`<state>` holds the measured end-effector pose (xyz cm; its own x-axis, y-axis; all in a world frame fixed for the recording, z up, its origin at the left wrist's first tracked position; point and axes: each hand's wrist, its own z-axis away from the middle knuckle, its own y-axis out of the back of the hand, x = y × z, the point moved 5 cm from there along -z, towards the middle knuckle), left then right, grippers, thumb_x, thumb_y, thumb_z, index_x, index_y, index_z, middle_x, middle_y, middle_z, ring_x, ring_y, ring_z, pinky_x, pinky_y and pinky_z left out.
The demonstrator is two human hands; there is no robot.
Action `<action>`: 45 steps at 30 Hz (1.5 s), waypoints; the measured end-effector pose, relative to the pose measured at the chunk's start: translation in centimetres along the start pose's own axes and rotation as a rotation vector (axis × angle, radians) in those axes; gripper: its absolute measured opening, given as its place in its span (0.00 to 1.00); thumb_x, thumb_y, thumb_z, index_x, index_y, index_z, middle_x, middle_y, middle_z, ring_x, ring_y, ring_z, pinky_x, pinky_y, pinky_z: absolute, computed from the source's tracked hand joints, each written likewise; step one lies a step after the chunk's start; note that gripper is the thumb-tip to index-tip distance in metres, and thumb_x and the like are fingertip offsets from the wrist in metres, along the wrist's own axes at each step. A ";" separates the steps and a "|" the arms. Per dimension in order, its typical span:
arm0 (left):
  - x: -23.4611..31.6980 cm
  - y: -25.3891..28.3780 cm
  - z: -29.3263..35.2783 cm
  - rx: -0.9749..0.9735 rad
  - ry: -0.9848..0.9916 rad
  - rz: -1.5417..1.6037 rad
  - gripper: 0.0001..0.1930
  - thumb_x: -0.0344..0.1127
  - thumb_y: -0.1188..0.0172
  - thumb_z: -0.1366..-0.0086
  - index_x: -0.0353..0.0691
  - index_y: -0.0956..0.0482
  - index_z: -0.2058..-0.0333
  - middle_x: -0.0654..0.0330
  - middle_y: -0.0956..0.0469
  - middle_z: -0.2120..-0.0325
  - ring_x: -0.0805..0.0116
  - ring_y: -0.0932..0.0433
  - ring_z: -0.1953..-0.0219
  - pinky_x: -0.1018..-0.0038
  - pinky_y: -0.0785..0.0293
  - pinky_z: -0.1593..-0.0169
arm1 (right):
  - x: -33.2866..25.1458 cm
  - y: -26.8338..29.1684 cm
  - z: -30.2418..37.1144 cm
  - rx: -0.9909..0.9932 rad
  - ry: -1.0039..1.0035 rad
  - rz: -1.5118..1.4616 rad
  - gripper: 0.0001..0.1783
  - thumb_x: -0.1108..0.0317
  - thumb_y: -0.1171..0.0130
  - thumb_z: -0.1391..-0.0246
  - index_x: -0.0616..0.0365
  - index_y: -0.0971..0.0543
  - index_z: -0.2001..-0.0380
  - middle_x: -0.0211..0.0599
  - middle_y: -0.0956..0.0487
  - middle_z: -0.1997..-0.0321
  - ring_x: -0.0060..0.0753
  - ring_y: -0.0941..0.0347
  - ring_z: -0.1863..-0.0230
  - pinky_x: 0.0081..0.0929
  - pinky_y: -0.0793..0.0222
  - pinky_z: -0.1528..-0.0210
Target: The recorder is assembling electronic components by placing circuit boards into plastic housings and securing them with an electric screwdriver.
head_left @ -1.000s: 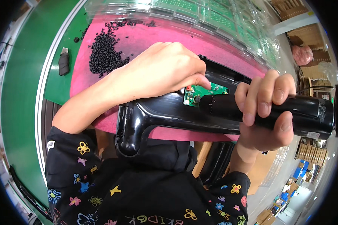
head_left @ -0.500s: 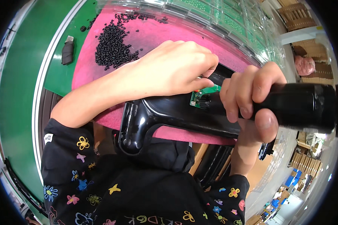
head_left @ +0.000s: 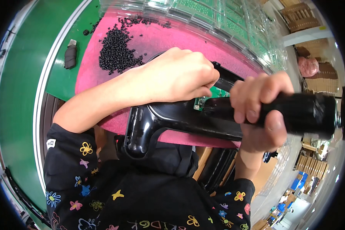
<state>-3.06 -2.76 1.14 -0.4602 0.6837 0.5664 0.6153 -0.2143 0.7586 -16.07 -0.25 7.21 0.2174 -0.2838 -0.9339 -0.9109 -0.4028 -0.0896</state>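
My right hand [head_left: 262,109] is wrapped round a thick black cylindrical power tool, likely an electric screwdriver [head_left: 310,115], held tilted. Its narrow end reaches down-left over a small green circuit board [head_left: 219,92]; the bit cannot be made out. That board sits in a glossy black plastic housing [head_left: 180,117] with a curved arm at its left end. Over the housing, beside the board, my left hand [head_left: 182,74] is closed, thumb and fingers together; whatever they hold is hidden. The housing lies on a pink cloth mat [head_left: 161,38].
A heap of small black screws or similar parts [head_left: 117,53] lies on the mat at far left. Clear plastic trays with green boards [head_left: 218,23] stand along the far side. A dark wrapped tool [head_left: 70,56] rests on the green table [head_left: 57,82].
My left hand has shifted slightly left and nearer to me. My right hand and the power tool have moved a little, the tool's back end dropping left. The housing shows slightly more at the far side.
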 end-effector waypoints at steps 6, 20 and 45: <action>0.7 -0.6 -0.3 -0.028 -0.171 0.065 0.11 0.35 0.33 0.47 0.36 0.27 0.72 0.57 0.25 0.76 0.52 0.23 0.69 0.61 0.28 0.68 | -3.8 2.1 0.2 -0.019 0.303 -0.216 0.18 0.53 0.42 0.49 0.52 0.35 0.65 0.20 0.32 0.78 0.17 0.39 0.81 0.20 0.45 0.69; 1.0 -0.6 -0.9 -0.027 -0.195 0.316 0.23 0.43 0.29 0.49 0.34 0.25 0.60 0.56 0.24 0.68 0.57 0.24 0.66 0.65 0.26 0.61 | -4.7 4.5 1.9 0.135 0.362 -0.298 0.15 0.58 0.43 0.46 0.54 0.33 0.62 0.25 0.31 0.70 0.19 0.38 0.77 0.24 0.44 0.65; -0.1 -0.1 -1.2 0.110 0.046 0.222 0.10 0.20 0.47 0.42 0.35 0.36 0.62 0.57 0.32 0.66 0.65 0.32 0.65 0.72 0.32 0.56 | -2.1 8.4 3.1 0.080 0.177 -0.025 0.16 0.64 0.40 0.47 0.49 0.36 0.60 0.24 0.32 0.71 0.17 0.39 0.81 0.20 0.40 0.73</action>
<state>-3.85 -3.68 1.38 -0.3333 0.5956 0.7309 0.7692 -0.2765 0.5761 -25.25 -0.28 7.36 0.2917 -0.4260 -0.8564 -0.9281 -0.3427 -0.1457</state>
